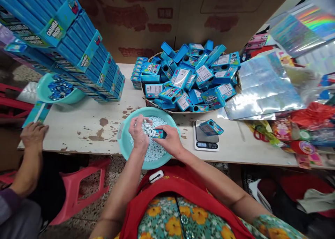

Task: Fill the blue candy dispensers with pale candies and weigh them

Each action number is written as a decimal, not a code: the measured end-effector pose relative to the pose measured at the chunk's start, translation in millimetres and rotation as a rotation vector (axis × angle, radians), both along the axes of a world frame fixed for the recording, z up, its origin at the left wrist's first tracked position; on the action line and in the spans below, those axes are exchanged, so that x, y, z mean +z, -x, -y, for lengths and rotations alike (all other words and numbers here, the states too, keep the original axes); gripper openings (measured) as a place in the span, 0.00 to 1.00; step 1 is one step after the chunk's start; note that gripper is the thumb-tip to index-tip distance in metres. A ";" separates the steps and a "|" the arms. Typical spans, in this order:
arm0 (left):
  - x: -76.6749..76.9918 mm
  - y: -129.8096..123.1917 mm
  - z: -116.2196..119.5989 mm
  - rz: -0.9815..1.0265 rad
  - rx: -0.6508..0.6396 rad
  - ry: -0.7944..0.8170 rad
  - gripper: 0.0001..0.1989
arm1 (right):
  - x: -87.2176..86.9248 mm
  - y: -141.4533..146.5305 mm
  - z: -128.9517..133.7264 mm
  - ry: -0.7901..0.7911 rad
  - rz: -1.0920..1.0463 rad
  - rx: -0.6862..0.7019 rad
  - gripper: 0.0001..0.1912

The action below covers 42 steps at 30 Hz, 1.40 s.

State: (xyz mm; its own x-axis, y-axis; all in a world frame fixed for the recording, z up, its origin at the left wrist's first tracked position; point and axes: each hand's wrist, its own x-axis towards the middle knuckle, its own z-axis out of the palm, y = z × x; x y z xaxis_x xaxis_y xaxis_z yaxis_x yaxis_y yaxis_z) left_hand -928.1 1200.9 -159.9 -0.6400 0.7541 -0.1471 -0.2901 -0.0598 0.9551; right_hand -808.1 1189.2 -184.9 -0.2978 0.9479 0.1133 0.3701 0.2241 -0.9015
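A turquoise basin (123,151) full of small pale-blue candies (154,151) stands at the table's front edge. Over it, my left hand (139,134) cups a heap of these candies. My right hand (171,141) grips a small blue candy box (159,132) on its side, one end against the candies in my left palm. Right of the basin, another blue box (211,127) lies tilted on a small digital scale (206,146), whose display is lit but too small to read. Behind the basin, a basket (238,85) is heaped with blue boxes (180,78), several showing open ends.
Tall stacks of packed blue boxes (86,54) rise at left beside a basin of blue wrapped pieces (61,87). A co-worker's hand (34,136) rests at the table's left end, near a pink stool (81,186). Silver holographic sheets (261,85) and colourful packages (282,132) lie at right.
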 end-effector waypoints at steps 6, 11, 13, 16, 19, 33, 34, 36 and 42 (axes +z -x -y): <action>2.8 0.9 -0.5 -0.006 -0.011 -0.003 0.14 | 2.8 2.3 -4.4 0.037 -0.009 0.008 0.17; 8.0 2.6 2.0 -0.032 -0.019 -0.001 0.15 | 5.5 4.6 -6.3 0.045 -0.041 0.010 0.16; 9.3 3.3 3.2 -0.047 -0.015 0.000 0.15 | 7.0 5.5 -6.7 0.039 -0.050 0.004 0.16; 10.4 3.5 4.2 -0.062 -0.011 -0.001 0.16 | 8.4 7.1 -5.9 0.040 -0.052 -0.002 0.16; 11.9 2.9 4.6 -0.072 -0.033 -0.016 0.14 | 7.2 8.5 -3.7 0.039 -0.055 -0.007 0.16; 16.3 -6.7 9.8 -0.033 -0.129 -0.053 0.13 | 9.5 5.1 -0.5 0.097 -0.091 0.018 0.16; 17.6 -6.4 10.3 -0.018 -0.165 -0.061 0.13 | 9.2 5.0 -0.1 0.106 -0.114 0.029 0.16; 18.8 -0.5 10.7 -0.009 -0.221 -0.083 0.13 | 8.5 2.4 0.1 0.139 -0.159 0.030 0.17; -32.6 39.6 -1.4 -0.404 -0.120 0.070 0.13 | 17.0 -25.6 -0.8 0.169 -0.185 -0.058 0.19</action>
